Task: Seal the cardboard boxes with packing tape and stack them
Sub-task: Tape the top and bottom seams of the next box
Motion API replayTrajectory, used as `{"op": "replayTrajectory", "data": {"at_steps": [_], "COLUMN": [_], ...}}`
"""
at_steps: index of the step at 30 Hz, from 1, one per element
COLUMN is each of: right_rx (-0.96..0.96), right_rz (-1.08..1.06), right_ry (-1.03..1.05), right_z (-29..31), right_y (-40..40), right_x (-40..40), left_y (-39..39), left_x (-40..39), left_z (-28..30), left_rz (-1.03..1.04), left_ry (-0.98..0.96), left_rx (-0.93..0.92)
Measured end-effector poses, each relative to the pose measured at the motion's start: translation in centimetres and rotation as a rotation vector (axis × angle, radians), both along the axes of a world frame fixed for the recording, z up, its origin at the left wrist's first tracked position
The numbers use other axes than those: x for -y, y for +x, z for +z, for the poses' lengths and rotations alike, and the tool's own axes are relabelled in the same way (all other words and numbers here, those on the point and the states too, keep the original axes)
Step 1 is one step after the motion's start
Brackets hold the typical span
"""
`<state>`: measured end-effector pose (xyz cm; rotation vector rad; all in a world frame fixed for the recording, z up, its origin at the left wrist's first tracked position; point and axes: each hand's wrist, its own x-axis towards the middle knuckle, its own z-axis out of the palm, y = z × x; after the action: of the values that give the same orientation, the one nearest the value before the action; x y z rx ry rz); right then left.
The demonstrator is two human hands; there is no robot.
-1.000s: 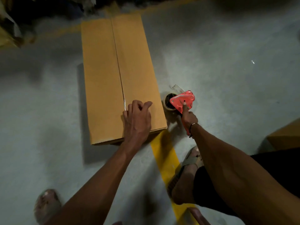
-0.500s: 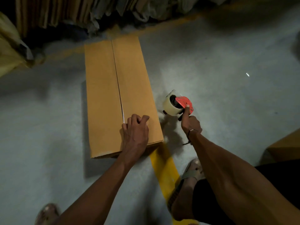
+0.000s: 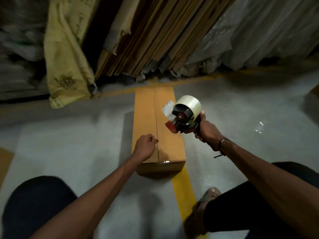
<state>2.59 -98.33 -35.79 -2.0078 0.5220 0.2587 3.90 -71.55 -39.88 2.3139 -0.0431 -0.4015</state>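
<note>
Far left, a yellow sack (image 3: 67, 54) leans beside flattened cardboard sheets (image 3: 155, 35) stacked against the wall. Your left hand (image 3: 145, 148) rests on the near end of the long cardboard box (image 3: 165, 135), fingers curled by its centre seam and holding nothing. The box lies on the grey floor (image 3: 77, 144), its flaps closed. Your right hand (image 3: 206, 130) grips the tape dispenser (image 3: 184, 116) raised above the box's right edge.

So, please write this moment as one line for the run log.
left hand: rests on box | right hand: holds tape gun above box | seam: no tape visible
</note>
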Motion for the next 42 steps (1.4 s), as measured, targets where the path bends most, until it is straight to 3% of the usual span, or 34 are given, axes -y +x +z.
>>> {"op": "replayTrajectory", "data": {"at_steps": [3, 5, 8, 10, 17, 22, 26, 31, 36, 42], "right_rx": [-0.015, -0.04, -0.054, -0.039, -0.017, -0.011, -0.01, -0.001, 0.03, -0.007], "right_rz": [0.082, 0.108, 0.151, 0.21, 0.309, 0.315, 0.357, 0.39, 0.377, 0.453], "right_ry": [0.172, 0.253, 0.292, 0.279, 0.401, 0.403, 0.352, 0.328, 0.209, -0.018], "right_z": [2.0, 2.4, 2.6, 2.6, 4.8, 5.2, 5.5, 5.1, 2.3, -0.4], "right_y": [-2.9, -4.7, -6.4, -7.0, -9.5, -10.1, -10.4, -10.9, -10.3, -6.8], "right_x": [-3.6, -5.8, -8.0, -8.7, -10.1, -9.4, -8.7, -7.9, -8.0, -9.7], "left_y": [-2.9, -4.6, -7.0, -8.6, -12.0, -11.9, -12.2, -12.7, -11.5, -8.4], "left_x": [-3.2, -4.1, -4.1, -4.2, -4.0, -3.8, -3.2, -2.6, -3.2, -6.9], "left_z": [2.3, 3.9, 6.2, 7.1, 8.7, 8.5, 8.7, 8.8, 5.5, 0.1], "left_rz": [0.083, 0.222, 0.356, 0.398, 0.455, 0.638, 0.599, 0.667, 0.81, 0.797], "left_ry": [-0.184, -0.403, -0.78, -0.931, -1.111, -1.323, -1.155, -0.824, -0.717, -0.409], "left_rx": [-0.167, -0.345, -0.52, -0.582, -0.681, -0.741, -0.704, -0.448, -0.308, -0.222]}}
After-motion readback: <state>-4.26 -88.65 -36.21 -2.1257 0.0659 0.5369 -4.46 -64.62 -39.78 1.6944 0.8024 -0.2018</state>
